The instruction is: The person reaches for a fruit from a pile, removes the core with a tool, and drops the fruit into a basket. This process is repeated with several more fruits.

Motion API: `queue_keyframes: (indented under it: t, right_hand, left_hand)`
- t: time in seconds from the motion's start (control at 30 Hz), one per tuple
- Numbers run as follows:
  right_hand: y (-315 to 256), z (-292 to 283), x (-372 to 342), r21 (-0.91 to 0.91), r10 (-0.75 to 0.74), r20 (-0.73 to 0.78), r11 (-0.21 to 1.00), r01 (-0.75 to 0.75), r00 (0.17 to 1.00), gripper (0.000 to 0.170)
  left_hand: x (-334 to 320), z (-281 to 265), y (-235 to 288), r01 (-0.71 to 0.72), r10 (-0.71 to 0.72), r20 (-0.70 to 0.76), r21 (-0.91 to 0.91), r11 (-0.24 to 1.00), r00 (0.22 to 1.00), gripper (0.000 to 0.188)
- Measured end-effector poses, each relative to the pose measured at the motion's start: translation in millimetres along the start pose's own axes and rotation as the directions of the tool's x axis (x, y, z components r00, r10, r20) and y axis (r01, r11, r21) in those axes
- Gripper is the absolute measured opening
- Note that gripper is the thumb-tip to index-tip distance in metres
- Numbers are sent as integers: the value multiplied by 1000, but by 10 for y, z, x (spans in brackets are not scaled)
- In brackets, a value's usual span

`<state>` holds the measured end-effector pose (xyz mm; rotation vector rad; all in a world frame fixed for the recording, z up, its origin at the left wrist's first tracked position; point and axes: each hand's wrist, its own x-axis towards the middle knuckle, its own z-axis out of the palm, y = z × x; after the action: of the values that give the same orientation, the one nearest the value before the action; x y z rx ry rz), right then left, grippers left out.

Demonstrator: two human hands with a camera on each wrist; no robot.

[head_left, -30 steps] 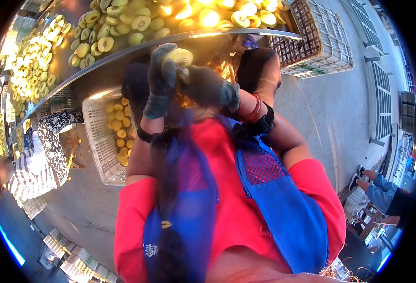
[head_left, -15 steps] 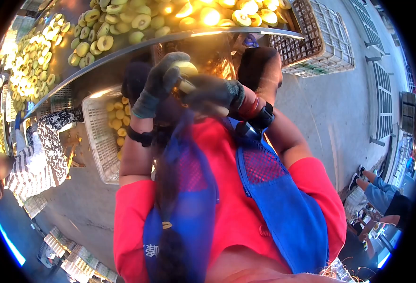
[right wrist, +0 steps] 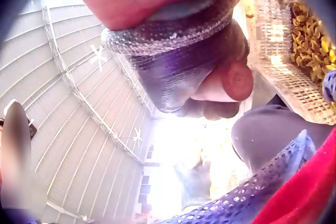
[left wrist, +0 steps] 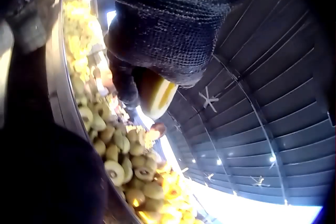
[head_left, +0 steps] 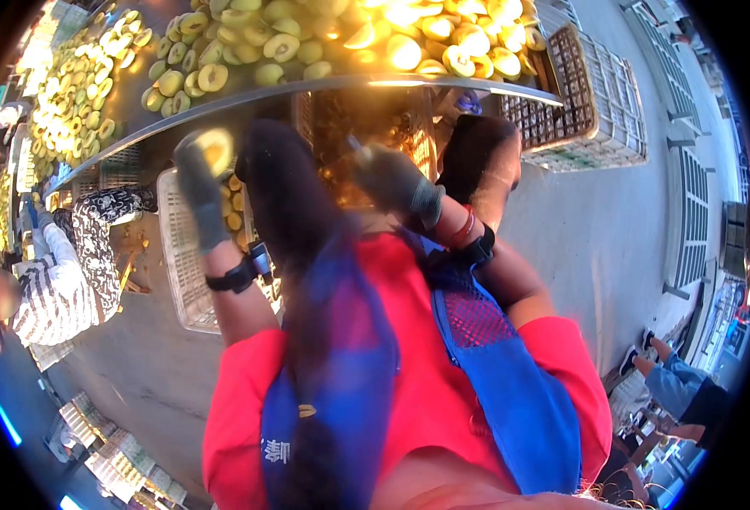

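"Where's the fruit (head_left: pixel 216 151)?"

"In the left hand (head_left: pixel 196 176), at the near side of the surface (head_left: pixel 133 119), left of its middle. More halves (head_left: pixel 281 47) lie on the surface."

"Heavy, you think?"

"Light, I'd guess, and fairly firm, though the cut face is probably wet and slippery, and a hard squeeze could bruise the flesh. I'd take it by the skin round its sides. The rough glove (left wrist: pixel 163 35) should help."

"Is it held that way?"

"The head view gives only a blur, cut face showing. The left wrist view has the fingers bent about the fruit, pinching it."

"And the other hand?"

"The right hand (head_left: pixel 392 180) grips a tool (right wrist: pixel 237 82), at the surface's near side, right of its middle. The head view shows a pale tip poking out; only the right wrist view shows the handle's round butt. What sort of tool, I can't tell."
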<state>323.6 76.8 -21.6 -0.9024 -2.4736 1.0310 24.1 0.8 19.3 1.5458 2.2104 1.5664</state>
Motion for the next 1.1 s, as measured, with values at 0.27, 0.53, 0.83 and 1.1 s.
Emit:
queue_keyframes:
  t: [0.27,0.53,0.83,1.1]
  right_hand:
    - [-226,84,95,519,89,-58,854,-46,994,17]
    - [-726,-111,393,31,-233,-219,969,245,948,23]
    - [-829,-107,342,-93,-80,-180,994,64,980,19]
    - [-784,-250,237,-315,28,22,949,-20,999,14]
  left_hand:
    - [-95,-324,259,484,-441,203,-427,764,875,51]
    - [-97,311,889,589,-402,433,-538,603,807,56]
    - [-270,584,851,159,-48,242,-464,871,969,43]
    - [-237,562,801,249,-143,228,-549,798,963,40]
